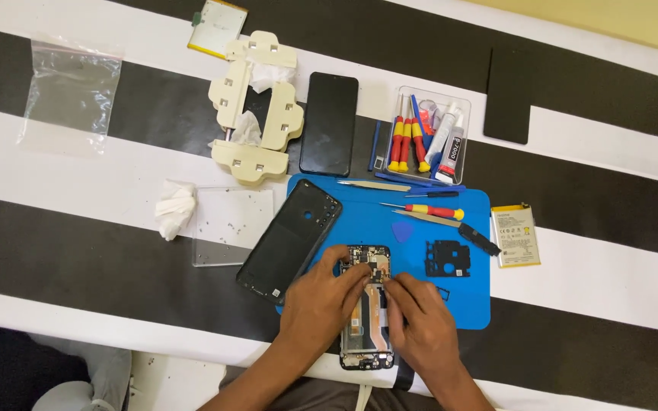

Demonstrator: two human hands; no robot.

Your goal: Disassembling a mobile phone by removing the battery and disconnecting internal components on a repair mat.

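An opened phone frame [366, 320] with its circuit board exposed lies at the near edge of a blue work mat [466, 304]. My left hand [321, 301] rests on the frame's left side, fingertips on the upper board. My right hand [420, 323] lies on the right side, thumb and forefinger pinched at the board's middle; what they pinch is too small to tell. The phone's dark back cover [289, 241] lies tilted just left of my hands.
On the mat lie tweezers [375, 185], a red-and-yellow screwdriver [434, 211], a blue pick [402, 232] and a black inner bracket [448, 259]. A battery [515, 234] lies to the right, a tool tray [424, 141] and black screen [330, 123] behind, a clear screw tray [231, 226] to the left.
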